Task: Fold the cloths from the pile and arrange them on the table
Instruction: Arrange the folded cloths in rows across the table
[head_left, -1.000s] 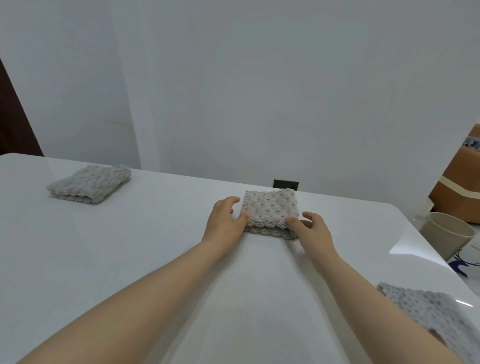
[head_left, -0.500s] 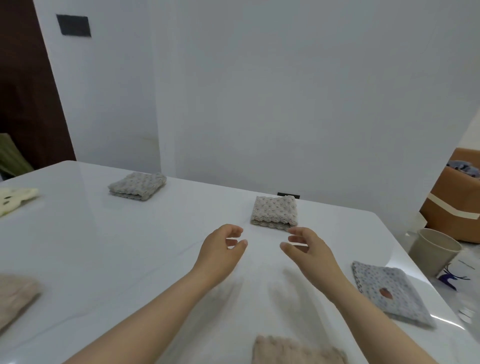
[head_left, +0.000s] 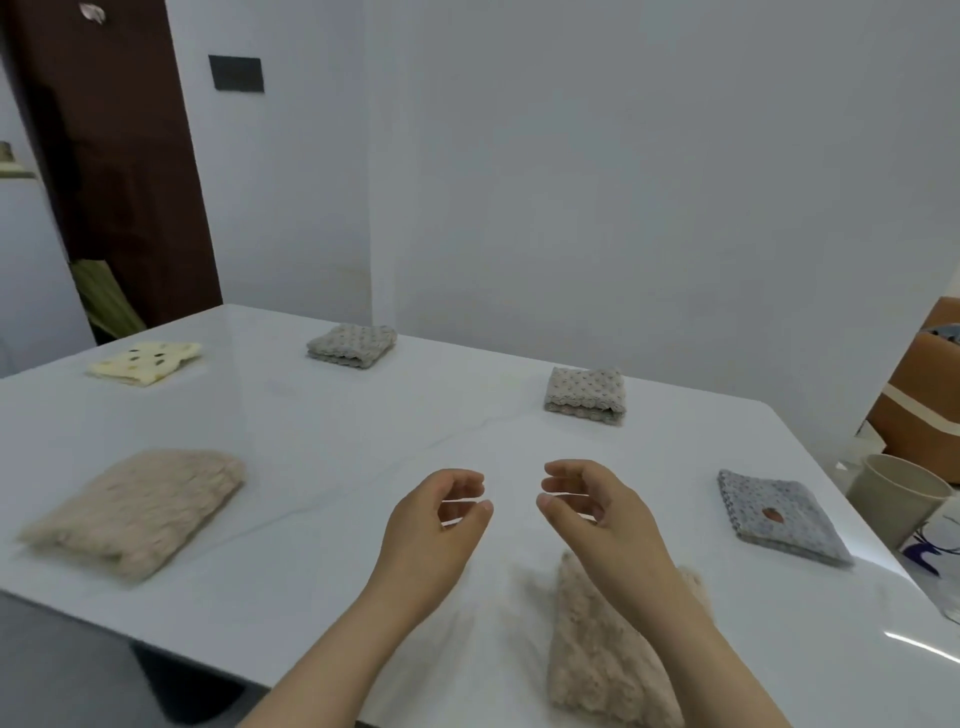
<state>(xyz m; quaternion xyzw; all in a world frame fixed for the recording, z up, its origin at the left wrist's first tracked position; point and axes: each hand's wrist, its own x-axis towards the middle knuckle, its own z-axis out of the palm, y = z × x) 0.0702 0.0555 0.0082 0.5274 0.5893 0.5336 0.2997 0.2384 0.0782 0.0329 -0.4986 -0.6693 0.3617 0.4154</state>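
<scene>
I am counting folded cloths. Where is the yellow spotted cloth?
In the head view, the yellow spotted cloth lies near the table's far left corner, left of a grey folded cloth, beyond the fluffy beige cloth.

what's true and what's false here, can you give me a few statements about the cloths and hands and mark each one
1. The left hand and right hand hold nothing. True.
2. The yellow spotted cloth lies at the table's near right. False: it lies at the far left.
3. The near fluffy beige cloth lies partly under the right forearm. True.
4. The beige cup stands on the table. False: it stands off the table, past its right edge.
</scene>
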